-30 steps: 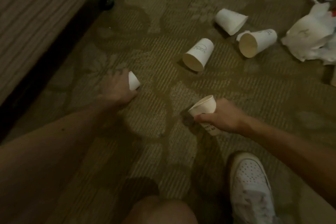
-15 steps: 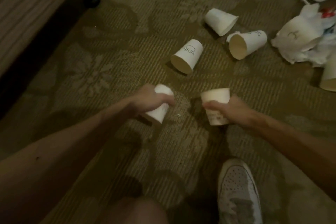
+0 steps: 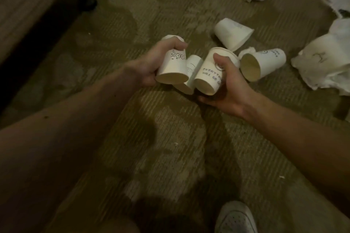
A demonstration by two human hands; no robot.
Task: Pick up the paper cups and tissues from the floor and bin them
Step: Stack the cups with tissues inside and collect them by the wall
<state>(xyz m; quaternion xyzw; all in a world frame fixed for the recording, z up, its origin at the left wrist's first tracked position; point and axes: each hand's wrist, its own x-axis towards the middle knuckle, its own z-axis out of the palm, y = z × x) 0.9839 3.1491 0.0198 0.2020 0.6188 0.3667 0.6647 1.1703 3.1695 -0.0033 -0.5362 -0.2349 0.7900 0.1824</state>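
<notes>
Doodled cup [image 3: 173, 66]: white, gripped, mouth toward camera.
Lettered cup [image 3: 208, 75]: white, gripped alongside, tilted likewise.
Loose cups [image 3: 262, 64]: two, tipped on sides.
Tissues [image 3: 325, 62]: crumpled, white, far right.

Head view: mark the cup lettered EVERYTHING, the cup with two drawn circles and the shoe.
lettered cup [image 3: 206, 79], head view, side wall.
circles cup [image 3: 173, 66], head view, side wall.
shoe [image 3: 236, 219], head view, perforated toe.

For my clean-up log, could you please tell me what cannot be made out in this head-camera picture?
Bin: nowhere in the head view.
Lettered cup in the right hand: its writing is partly covered by that hand.
Middle cup: mostly behind the doodled cup in the left hand; held or lying, unclear.
Tissues: cut off by the right edge, blurred.
</notes>
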